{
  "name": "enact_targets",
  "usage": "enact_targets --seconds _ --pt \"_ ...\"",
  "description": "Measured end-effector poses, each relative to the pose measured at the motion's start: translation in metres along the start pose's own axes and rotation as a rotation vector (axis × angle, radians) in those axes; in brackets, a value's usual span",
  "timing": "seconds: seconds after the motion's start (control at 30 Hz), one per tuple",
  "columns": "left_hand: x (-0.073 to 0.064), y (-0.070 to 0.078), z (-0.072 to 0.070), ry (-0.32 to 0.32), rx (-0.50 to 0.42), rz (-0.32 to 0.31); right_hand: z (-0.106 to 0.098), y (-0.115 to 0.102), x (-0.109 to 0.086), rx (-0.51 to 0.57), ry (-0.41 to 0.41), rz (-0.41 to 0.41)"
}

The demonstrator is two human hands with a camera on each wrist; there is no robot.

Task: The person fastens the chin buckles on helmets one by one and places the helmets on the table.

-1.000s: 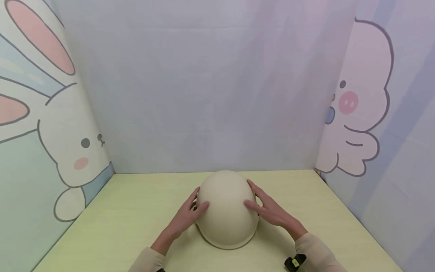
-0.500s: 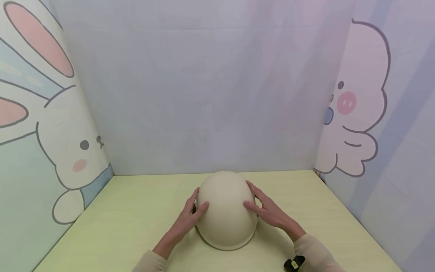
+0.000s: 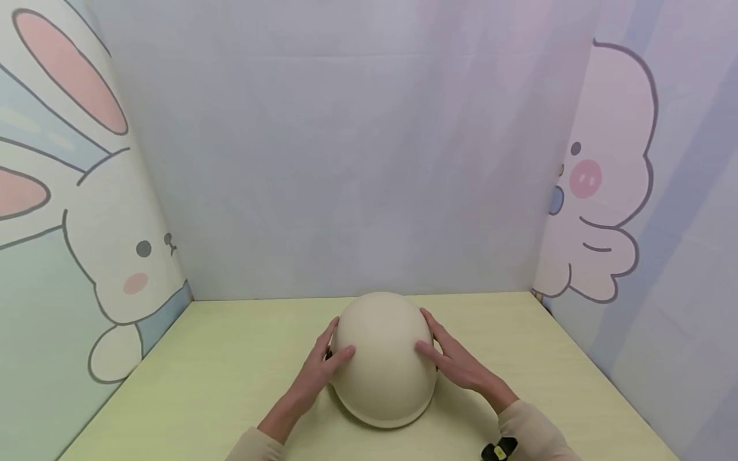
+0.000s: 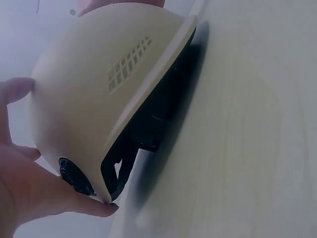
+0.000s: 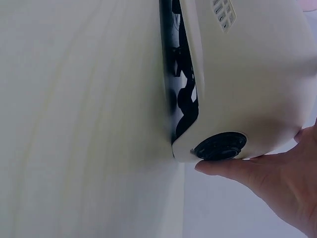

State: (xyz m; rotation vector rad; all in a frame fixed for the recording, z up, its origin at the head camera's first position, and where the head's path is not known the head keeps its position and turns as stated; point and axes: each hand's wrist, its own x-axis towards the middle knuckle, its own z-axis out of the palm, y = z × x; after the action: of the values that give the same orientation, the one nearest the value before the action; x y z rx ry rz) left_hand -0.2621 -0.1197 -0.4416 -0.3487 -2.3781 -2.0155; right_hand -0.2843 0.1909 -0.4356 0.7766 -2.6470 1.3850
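A cream helmet (image 3: pixel 382 365) with a smooth round shell sits between my two hands over the table, its brim toward me. My left hand (image 3: pixel 317 368) grips its left side, thumb on the shell and fingers reaching toward the far side. My right hand (image 3: pixel 461 362) holds the opposite side in the same way. The left wrist view shows a latticed vent (image 4: pixel 130 65), a black round side fitting (image 4: pixel 77 177) beside the fingers, and the rim slanted to the table. Dark lining and straps (image 5: pixel 185 99) show under the rim in the right wrist view.
The pale yellow-green table (image 3: pixel 230 358) reaches back to a plain grey curtain (image 3: pixel 346 160). Walls with a rabbit drawing (image 3: pixel 115 256) at left and a pink-cheeked cartoon figure (image 3: pixel 611 179) at right flank it. A black strap device (image 3: pixel 499 449) is at the right sleeve.
The whole head view has shifted slightly, so table and helmet appear a little lower. Both hands keep their hold on the helmet, which stays in nearly the same place.
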Motion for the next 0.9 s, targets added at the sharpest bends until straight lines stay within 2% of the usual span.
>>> enact_targets --seconds 0.1,0.33,0.63,0.9 --pt "-0.001 0.003 0.002 0.026 -0.021 -0.027 0.0 0.001 0.0 0.014 -0.002 0.008" --pt "-0.003 0.01 0.005 0.131 0.009 -0.108 0.001 0.004 0.001 0.04 0.0 0.049" --pt "0.0 0.006 0.005 0.123 -0.022 -0.092 -0.004 0.0 0.0 0.073 -0.024 0.058" --pt "0.002 0.005 0.002 0.115 -0.011 -0.097 -0.01 -0.007 0.002 0.015 0.029 -0.057"
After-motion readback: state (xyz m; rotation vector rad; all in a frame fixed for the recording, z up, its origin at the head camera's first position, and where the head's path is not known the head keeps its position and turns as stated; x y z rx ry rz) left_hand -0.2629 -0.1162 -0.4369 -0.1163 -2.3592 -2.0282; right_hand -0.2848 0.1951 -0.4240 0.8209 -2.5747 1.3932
